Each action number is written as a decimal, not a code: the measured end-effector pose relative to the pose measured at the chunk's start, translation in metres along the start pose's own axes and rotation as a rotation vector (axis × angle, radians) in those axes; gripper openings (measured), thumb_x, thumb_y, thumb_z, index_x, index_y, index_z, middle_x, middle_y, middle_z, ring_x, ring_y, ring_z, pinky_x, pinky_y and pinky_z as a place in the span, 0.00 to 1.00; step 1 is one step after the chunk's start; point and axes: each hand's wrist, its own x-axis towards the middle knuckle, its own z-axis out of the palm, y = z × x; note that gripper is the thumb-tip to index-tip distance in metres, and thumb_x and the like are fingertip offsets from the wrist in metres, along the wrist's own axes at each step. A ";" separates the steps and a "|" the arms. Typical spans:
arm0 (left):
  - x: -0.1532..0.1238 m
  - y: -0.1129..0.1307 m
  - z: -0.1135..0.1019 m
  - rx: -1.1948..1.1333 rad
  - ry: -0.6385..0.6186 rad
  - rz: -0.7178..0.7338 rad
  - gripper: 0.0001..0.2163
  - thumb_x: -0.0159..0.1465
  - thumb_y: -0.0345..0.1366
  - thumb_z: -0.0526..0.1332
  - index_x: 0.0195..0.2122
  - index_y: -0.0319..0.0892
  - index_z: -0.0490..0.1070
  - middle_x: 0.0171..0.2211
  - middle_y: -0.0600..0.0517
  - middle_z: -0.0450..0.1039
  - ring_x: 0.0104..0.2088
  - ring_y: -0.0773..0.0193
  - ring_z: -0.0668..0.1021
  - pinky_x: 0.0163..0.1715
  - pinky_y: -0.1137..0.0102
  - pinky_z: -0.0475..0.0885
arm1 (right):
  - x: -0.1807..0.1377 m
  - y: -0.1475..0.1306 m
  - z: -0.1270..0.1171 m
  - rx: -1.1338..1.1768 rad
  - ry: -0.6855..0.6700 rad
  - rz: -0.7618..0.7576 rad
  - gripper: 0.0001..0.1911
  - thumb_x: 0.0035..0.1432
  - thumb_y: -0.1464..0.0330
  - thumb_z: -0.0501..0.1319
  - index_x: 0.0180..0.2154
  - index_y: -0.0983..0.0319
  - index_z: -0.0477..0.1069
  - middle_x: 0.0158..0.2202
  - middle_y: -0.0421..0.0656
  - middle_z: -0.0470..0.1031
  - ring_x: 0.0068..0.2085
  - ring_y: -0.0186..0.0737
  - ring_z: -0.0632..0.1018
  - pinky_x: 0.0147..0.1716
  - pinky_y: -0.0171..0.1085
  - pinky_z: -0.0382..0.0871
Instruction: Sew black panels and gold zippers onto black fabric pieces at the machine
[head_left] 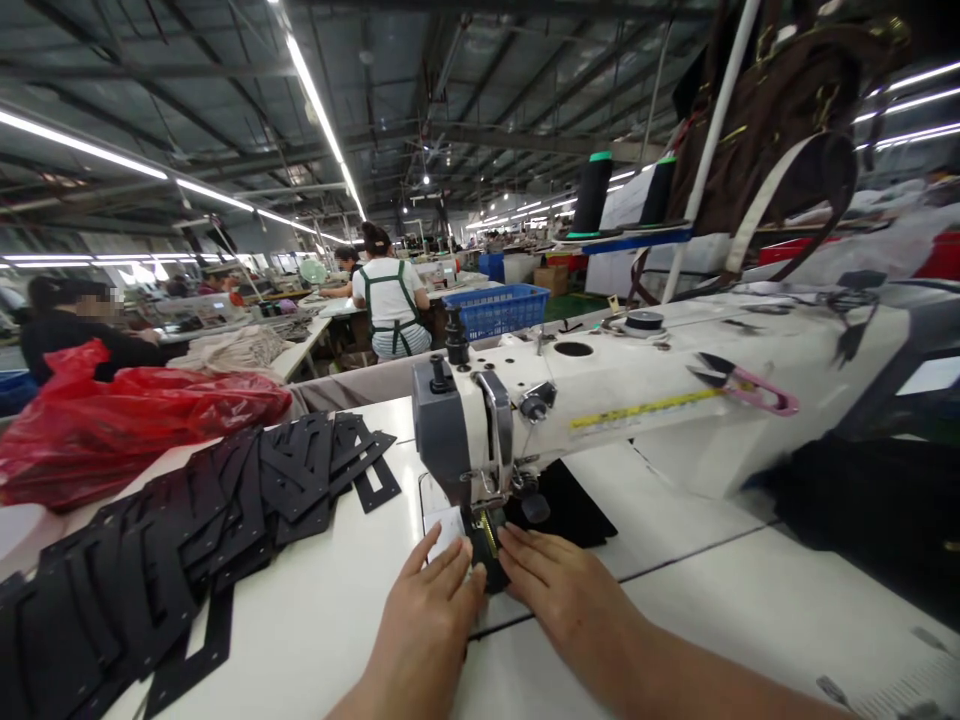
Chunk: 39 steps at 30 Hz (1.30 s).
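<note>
Red plastic bag [127, 415]: laid at the far left of the white worktop [322, 620], bulging and crumpled.
Black cut pieces [187, 540]: spread in an overlapping row from the lower left corner up toward the sewing machine, flat on the worktop just below the bag.
Left hand [427, 615]: laid palm down on the worktop, fingers stretched forward and slack, nothing clasped; the fingertips are pressed on the small black workpiece [489, 572] and the white piece [448, 527] beside it.
Small black workpiece: held flat under the needle area of the machine, between the fingertips of both hands.
Sewing machine [600, 400]: white body with a grey head, set across the middle of the worktop; the head is seen directly above the workpiece.
Right hand [562, 590]: laid flat too, fingers extended and unclenched, the tips touching the right edge of the workpiece, nothing gripped.
Pink thread snips [739, 385]: rested on top of the machine arm, right of the yellow measuring strip [637, 410].
Blue basket [499, 310]: seen behind the machine.
Person in green apron [388, 295]: seated at a farther worktop, back turned.
</note>
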 end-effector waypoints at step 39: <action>0.008 -0.021 0.029 0.027 0.111 -0.072 0.09 0.65 0.28 0.52 0.33 0.39 0.71 0.37 0.49 0.76 0.40 0.61 0.77 0.49 0.62 0.68 | 0.024 0.023 0.024 0.184 -0.134 0.108 0.06 0.62 0.70 0.54 0.36 0.62 0.70 0.35 0.42 0.74 0.35 0.36 0.76 0.37 0.37 0.71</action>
